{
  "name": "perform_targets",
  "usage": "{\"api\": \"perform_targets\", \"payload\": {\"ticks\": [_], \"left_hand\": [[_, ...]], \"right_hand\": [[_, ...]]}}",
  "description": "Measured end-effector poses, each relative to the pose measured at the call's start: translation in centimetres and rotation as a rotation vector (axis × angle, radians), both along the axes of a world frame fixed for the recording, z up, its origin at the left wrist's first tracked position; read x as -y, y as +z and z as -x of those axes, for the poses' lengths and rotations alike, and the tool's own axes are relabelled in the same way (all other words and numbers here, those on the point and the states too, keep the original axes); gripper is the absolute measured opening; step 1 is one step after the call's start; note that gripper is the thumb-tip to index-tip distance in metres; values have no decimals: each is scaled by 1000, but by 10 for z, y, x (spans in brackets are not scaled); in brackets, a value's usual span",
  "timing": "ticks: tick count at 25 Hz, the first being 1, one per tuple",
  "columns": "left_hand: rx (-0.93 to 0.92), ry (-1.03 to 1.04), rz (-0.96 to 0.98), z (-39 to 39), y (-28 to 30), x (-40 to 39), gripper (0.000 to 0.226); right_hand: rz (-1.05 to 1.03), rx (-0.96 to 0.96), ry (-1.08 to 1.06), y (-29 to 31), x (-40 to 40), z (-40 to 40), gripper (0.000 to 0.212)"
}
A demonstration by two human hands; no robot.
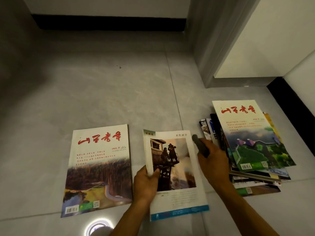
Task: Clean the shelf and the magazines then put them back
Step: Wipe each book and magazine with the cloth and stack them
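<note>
1. Pinching the lower left edge of a back-cover-up magazine (175,169), the left hand (146,183) is holding it against the grey tiled floor (102,92).
2. Curled fingers of the right hand (213,160) are gripping a dark grey cloth (200,145) just beside that magazine.
3. One red-titled magazine (98,169) is lying flat to the left.
4. An untidy magazine stack (252,143) is sitting to the right, near the grey door frame (219,48).

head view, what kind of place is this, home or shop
Probably an indoor room at home, at floor level: glossy grey floor tiles, a black skirting board under white walls, and a grey door frame.
</note>
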State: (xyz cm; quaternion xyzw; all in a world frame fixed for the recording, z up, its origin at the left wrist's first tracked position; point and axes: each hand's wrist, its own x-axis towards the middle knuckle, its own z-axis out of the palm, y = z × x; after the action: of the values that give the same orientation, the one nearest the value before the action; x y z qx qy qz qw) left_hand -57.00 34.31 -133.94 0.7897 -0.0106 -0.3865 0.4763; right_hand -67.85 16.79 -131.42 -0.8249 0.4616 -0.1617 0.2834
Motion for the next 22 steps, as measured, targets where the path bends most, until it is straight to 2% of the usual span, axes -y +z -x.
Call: {"api": "perform_targets", "payload": {"ticks": [3,5,7,8,10,11,12,13,16,17,18,21,22], "left_hand": [[107,-35,-117,-10,-14,-5,15],[213,-138,-163,-14,-16,-10,12],[226,-206,-175,-22,-18,-11,11],[194,-234,-172,-27,-19,-11,10],[114,-257,-172,-35,-23,-11,14],[69,-230,-184,-38,-27,-11,14],[28,-181,-191,-38,-29,-13,11],[3,-134,-191,-38,-31,-14,9],[-11,-106,-180,-40,-37,-13,9],[-18,-111,-185,-40,-37,-13,9],[-20,-118,-184,-40,-36,-12,10],[15,-165,-155,-38,-35,-13,15],[11,-156,-144,-38,-35,-14,15]], "right_hand": [[36,-131,106,-26,5,-5,35],[-65,-276,102,-46,-15,-16,57],[-24,-316,112,-69,-56,-35,72],[38,-284,211,-78,-80,-41,72],[229,-265,591,-85,-100,-44,79],[290,-251,741,-87,-83,-44,85],[244,-293,799,-84,-59,-43,86],[146,-343,745,-82,-39,-41,83],[73,-301,165,-84,-12,-47,72],[94,-303,89,-86,-25,-61,73],[136,-284,144,-87,-43,-76,75],[227,-229,745,-85,-72,-103,78],[224,-215,828,-83,-53,-104,77]]}}
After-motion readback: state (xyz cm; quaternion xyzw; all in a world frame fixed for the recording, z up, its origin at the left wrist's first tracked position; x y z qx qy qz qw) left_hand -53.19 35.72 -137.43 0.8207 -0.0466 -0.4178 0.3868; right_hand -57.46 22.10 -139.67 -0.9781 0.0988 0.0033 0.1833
